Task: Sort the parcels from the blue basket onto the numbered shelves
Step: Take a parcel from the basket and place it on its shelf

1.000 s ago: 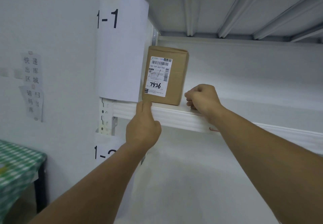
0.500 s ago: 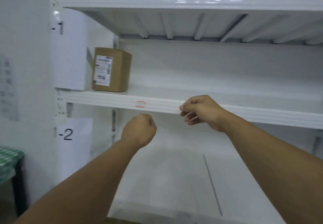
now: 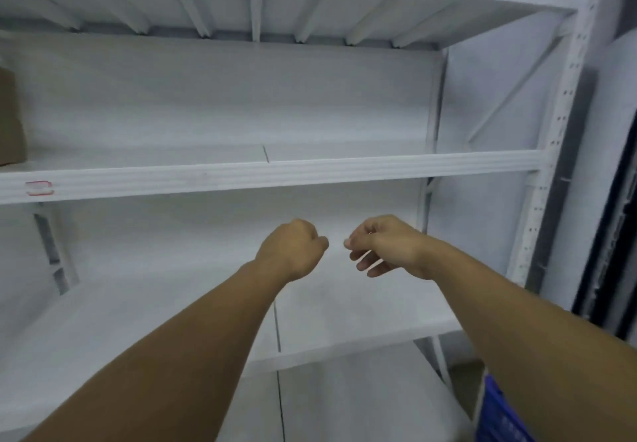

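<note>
- The parcel (image 3: 10,121), a plain brown cardboard box with flat matt sides, stands on the shelf (image 3: 275,174) at its far left end, cut off by the picture's edge.
- The shelf is white painted metal: a long grooved front beam with a smooth flat board behind it.
- A small red mark (image 3: 39,188), a rounded outline, sits on the shelf's beam near its left end.
- The left hand (image 3: 293,252) hangs below the middle of the shelf, curled into a tight fist around nothing.
- The right hand (image 3: 382,245) is below the shelf too, close beside the fist. Its fingers are loosely bent and spread, and it holds nothing.
- The blue basket (image 3: 499,410) shows only a blurred corner far below the shelf's right end.
- A white post (image 3: 558,131) with rows of small punched holes carries the shelf's right end.
- Above the shelf, narrow ribs (image 3: 255,10) run across the underside of the next board.
</note>
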